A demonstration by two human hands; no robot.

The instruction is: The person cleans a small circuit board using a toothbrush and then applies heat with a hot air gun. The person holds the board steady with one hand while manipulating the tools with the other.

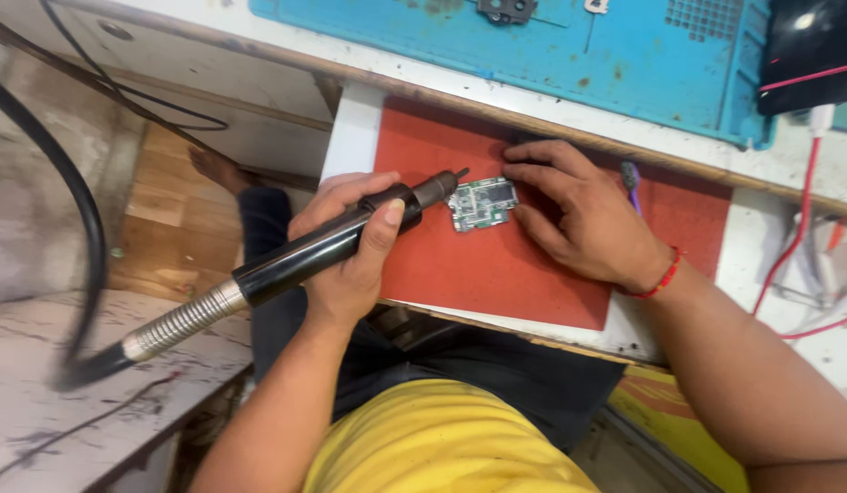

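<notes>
Left hand (pixel 355 251): wrapped tight around the black handle of a hot-air tool (pixel 336 242), thumb laid along the top of the barrel.
Tool: held at a slant, its metal nozzle tip (pixel 446 184) aimed at the left edge of the board, just beside it and seemingly not touching. A ribbed metal sleeve and a black hose (pixel 76 228) trail off to the left.
Right hand (pixel 578 215): laid flat on the mat, fingers spread and pressed at the right edge of the board; nothing is clasped in it, the board is only pinned down.
Circuit board (pixel 483 203): small, green, studded with tiny parts, lying flat near the middle of the red mat (pixel 496 265).
Step in hand: by the look of it, heat is being brought to a spot at the board's left end while the board is steadied.
Next move: a steady nozzle kept just off the surface is called for, and the right fingers kept away from the heated end.
Blue mat (pixel 551 50): set at the far edge of the bench, with moulded compartments, a grid of small holes at its right and a dark part on its top edge.
Purple item (pixel 630 178): slim, lying past the right hand; its kind cannot be told, as it is partly hidden.
Labels: a small pale tag is seen on the blue mat's top edge; too small to describe further.
Cables: red and white leads (pixel 798 237) run down at the right.
</notes>
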